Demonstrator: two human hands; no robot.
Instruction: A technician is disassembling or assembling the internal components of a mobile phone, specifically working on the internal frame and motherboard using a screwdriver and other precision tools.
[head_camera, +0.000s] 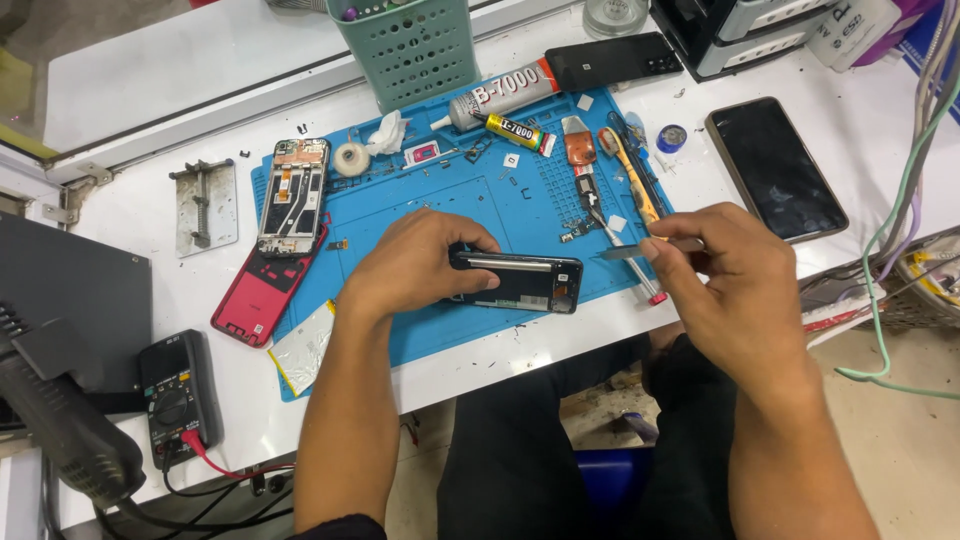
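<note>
My left hand (415, 262) grips a black phone (520, 283) tilted on its long edge on the blue work mat (480, 190). My right hand (725, 275) pinches metal tweezers (632, 250), whose tips point left toward the phone's right end, a short gap away. A stripped phone frame (293, 195) and a red back cover (265, 290) lie at the mat's left edge.
Two glue tubes (505, 100), a tape roll (351, 158) and hand tools (610, 180) lie at the mat's far side. A dark phone (775, 165) rests right of the mat, a multimeter (178, 395) at front left, a green basket (410, 45) behind.
</note>
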